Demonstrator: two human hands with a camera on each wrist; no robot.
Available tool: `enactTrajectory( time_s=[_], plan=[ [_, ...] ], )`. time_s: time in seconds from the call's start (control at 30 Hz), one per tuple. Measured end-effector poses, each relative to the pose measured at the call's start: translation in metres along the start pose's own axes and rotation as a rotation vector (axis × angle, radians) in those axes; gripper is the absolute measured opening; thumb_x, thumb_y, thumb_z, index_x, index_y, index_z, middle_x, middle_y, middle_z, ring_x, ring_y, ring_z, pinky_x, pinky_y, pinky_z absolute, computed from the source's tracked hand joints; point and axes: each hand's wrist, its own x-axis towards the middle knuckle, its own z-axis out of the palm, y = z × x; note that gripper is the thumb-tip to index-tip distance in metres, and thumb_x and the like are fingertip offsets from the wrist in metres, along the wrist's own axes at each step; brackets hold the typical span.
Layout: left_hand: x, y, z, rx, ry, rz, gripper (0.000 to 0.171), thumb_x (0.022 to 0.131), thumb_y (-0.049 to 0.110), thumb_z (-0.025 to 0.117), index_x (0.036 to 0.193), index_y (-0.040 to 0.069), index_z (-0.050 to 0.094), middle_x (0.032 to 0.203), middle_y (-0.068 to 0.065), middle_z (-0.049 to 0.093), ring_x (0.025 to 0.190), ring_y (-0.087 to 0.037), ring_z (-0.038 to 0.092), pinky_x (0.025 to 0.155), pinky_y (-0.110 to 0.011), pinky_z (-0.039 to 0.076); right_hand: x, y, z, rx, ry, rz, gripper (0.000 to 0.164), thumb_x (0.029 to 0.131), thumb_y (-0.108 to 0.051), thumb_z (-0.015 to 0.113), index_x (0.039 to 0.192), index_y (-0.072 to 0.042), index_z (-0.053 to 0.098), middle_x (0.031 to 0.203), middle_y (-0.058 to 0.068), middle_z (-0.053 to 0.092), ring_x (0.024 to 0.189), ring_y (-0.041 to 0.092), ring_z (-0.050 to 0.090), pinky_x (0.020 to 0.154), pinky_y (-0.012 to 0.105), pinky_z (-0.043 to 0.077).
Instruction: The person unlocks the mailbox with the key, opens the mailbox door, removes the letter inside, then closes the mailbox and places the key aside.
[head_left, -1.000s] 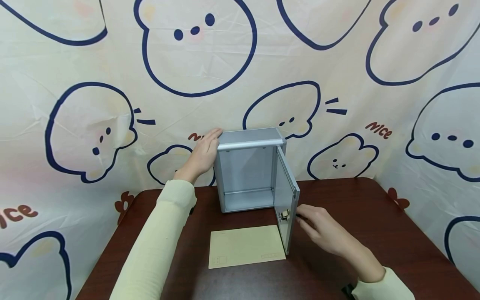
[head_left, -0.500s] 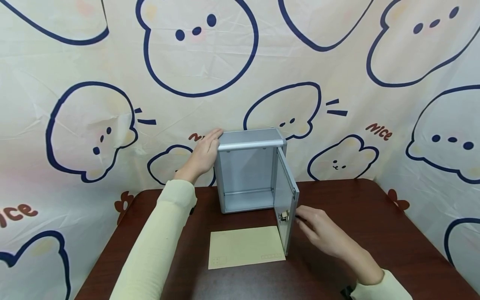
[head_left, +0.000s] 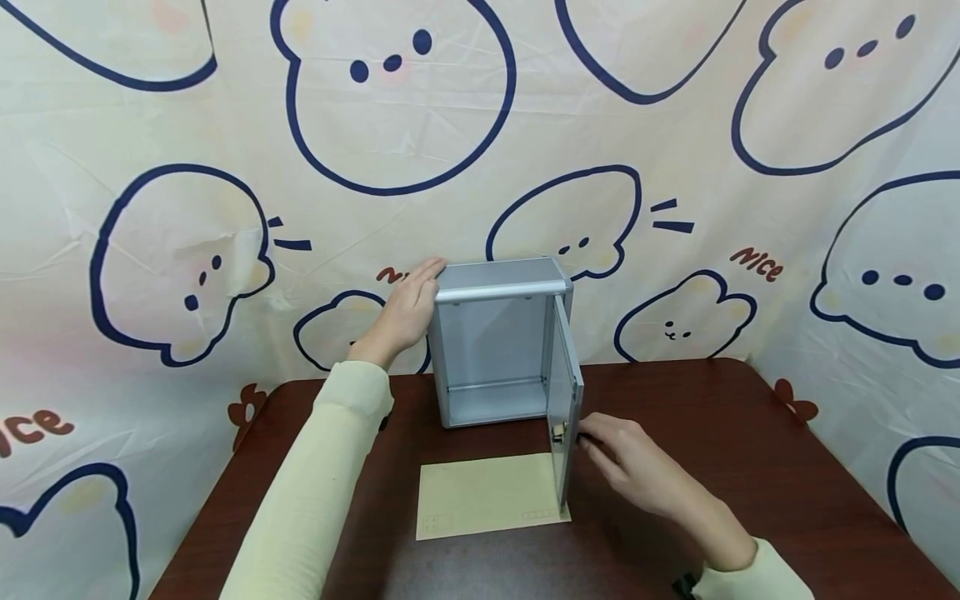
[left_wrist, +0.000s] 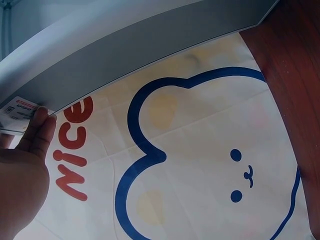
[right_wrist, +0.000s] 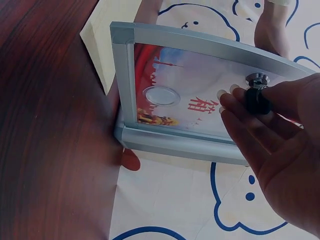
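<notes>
A grey metal box [head_left: 498,279] stands on the table with its front door [head_left: 566,367] swung part way out on the right side; its inside shows bare. My left hand [head_left: 401,317] rests on the box's upper left edge, fingers straight; in the left wrist view they touch its side near a small printed label [left_wrist: 19,112]. With my right hand [head_left: 637,467] I pinch a black-headed key [right_wrist: 258,101] that sits in the door's round lock [right_wrist: 257,78]. A pale yellow envelope [head_left: 483,498] lies flat before the box, its right end under the door's lower corner.
The dark wood table [head_left: 675,400] extends around the box on both sides. Close behind it hangs a pale cloth backdrop [head_left: 337,233] with blue cartoon outlines. The door's outer face bears a red printed panel [right_wrist: 170,95].
The door has swung a little to the left, toward the box, and my right hand has moved with it. My left hand, the box and the envelope stay in place.
</notes>
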Motion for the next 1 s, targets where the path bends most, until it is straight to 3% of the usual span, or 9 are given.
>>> enactTrajectory(
  time_s=[0.23,0.63,1.0],
  plan=[
    [0.0,0.0,-0.001,-0.011,-0.005,-0.004,0.057,0.108,0.029,0.019,0.161,0.011,0.033,0.168,-0.002,0.026,0.156,-0.021,0.018,0.126,-0.044,0.018,0.002,-0.003,0.003,-0.002,0.0,-0.006,0.021,0.1,0.001,0.06,0.112,-0.012,0.07,0.102,-0.01,0.067,0.088,0.015,0.067,0.075,0.028,0.057],
    [-0.001,-0.001,-0.001,-0.018,-0.002,-0.004,0.058,0.108,0.029,0.019,0.161,0.011,0.033,0.168,-0.002,0.027,0.156,-0.021,0.018,0.126,-0.044,0.017,0.005,-0.01,0.007,-0.029,-0.013,0.033,0.019,0.1,-0.001,0.06,0.114,-0.01,0.07,0.102,-0.008,0.067,0.091,0.008,0.064,0.078,0.03,0.057],
    [-0.001,0.0,0.0,-0.026,0.011,0.0,0.058,0.108,0.029,0.019,0.161,0.012,0.034,0.168,-0.001,0.028,0.156,-0.02,0.019,0.126,-0.044,0.018,0.012,-0.016,0.015,-0.075,-0.004,0.004,0.018,0.1,-0.003,0.061,0.115,-0.008,0.07,0.104,-0.004,0.07,0.095,0.007,0.065,0.081,0.032,0.058]
  ],
)
